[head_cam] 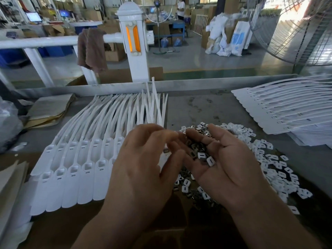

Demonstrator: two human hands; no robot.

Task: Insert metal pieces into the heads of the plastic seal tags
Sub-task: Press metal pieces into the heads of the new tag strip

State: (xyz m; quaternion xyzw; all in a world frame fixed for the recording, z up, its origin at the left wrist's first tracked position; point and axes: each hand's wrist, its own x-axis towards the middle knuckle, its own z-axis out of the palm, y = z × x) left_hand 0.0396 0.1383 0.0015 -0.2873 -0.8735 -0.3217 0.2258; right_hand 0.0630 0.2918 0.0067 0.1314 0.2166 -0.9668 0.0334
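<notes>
A row of white plastic seal tags (71,169) lies fanned on the table at left, heads near me, tails pointing away. My right hand (224,159) is cupped palm-up over a heap of small metal pieces and white caps (273,169), holding several metal pieces (201,153) in its palm. My left hand (143,164) hovers palm-down beside it, its blurred fingertips reaching into the right palm. The left hand covers the rightmost tag heads. Whether its fingertips pinch a piece is unclear.
A second stack of white tags (287,106) lies at the far right. Folded brown paper (48,110) and a plastic bag (9,123) sit at left. A metal rim (197,83) bounds the table's far edge. A large fan (296,29) stands beyond.
</notes>
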